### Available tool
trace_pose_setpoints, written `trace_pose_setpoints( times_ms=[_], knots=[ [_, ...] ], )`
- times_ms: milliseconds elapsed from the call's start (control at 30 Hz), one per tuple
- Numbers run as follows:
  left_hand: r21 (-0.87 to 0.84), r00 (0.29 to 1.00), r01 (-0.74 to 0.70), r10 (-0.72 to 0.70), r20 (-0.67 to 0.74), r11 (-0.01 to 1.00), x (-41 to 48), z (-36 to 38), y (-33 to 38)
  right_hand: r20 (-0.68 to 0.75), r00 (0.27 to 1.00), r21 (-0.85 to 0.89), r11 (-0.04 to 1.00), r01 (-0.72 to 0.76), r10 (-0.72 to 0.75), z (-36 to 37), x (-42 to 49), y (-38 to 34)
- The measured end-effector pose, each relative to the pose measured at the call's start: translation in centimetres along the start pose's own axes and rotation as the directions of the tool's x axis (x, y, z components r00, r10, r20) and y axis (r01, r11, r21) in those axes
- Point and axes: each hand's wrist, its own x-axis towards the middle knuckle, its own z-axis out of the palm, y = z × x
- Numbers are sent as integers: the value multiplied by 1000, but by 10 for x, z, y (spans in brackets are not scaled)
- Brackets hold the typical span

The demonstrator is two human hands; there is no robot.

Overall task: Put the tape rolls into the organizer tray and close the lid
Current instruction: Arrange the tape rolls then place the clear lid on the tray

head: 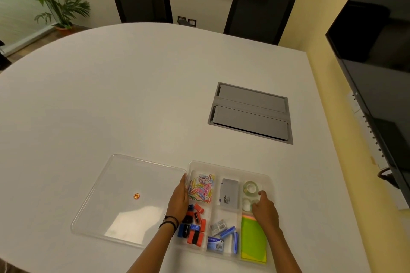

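A clear organizer tray (230,166) sits near the table's front edge, split into compartments. Its far right compartment holds clear tape rolls: one large roll (250,187) at the back and smaller rolls (246,204) in front of it. My right hand (265,209) reaches into that compartment, its fingers curled over a small roll there. My left hand (178,200) rests flat against the tray's left wall, holding nothing. The clear lid (124,201) lies flat on the table just left of the tray, with a small orange sticker on it.
Other compartments hold coloured paper clips (202,187), a grey card box (229,194), red and blue sharpeners (195,226), staple boxes (221,237) and green sticky notes (253,237). A grey cable hatch (250,113) is set in the table behind. Two chairs stand beyond; a screen hangs right.
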Motion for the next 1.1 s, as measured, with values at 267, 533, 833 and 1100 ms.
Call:
trace_pose_setpoints(
  times_ms=[267,533,833,1100],
  knots=[
    [-15,1000,-14,14,-10,1000,0,1,2,-15,988,3,988,153,-153,2,-9,-3],
    [12,1000,-15,15,-16,1000,3,1,-3,-147,984,40,994,106,-99,-7,3,-1],
    [-17,1000,-23,23,-21,1000,3,2,-1,28,998,-10,999,53,-53,4,11,-8],
    [6,1000,-13,13,-8,1000,1,0,2,-21,999,-89,995,33,-35,3,12,-4]
  ],
)
